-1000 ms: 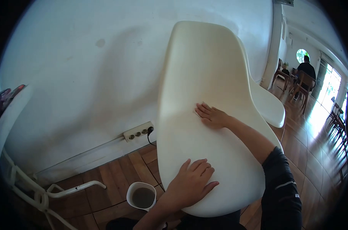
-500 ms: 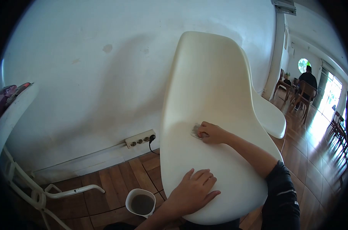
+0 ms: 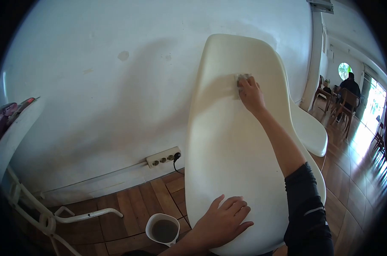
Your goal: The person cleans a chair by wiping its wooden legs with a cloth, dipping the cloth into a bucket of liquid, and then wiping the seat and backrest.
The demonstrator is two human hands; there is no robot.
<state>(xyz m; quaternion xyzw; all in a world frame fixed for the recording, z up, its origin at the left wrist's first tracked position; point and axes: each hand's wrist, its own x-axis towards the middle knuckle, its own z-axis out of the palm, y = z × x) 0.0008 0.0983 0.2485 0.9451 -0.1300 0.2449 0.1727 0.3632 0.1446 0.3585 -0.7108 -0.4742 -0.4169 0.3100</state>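
A smooth cream-white chair (image 3: 231, 158) fills the middle of the view, its tall backrest leaning toward the wall. My right hand (image 3: 251, 94) is high on the backrest, fingers closed on a small greyish cloth (image 3: 237, 85) pressed against the surface. Near the front of the seat rests my left hand (image 3: 222, 222), palm down with its fingers spread, holding nothing. On the floor left of the seat stands a white handled container (image 3: 165, 229) of murky grey liquid.
Behind the chair is a white wall with a power strip (image 3: 163, 157) and plugged-in cord. Another white chair (image 3: 308, 128) stands right behind. White metal legs (image 3: 91, 216) are at left. A person (image 3: 350, 87) sits among wooden chairs far right.
My right hand has moved with the cloth from the lower backrest up to its upper part. My left hand stays on the seat front. The whole view has shifted slightly.
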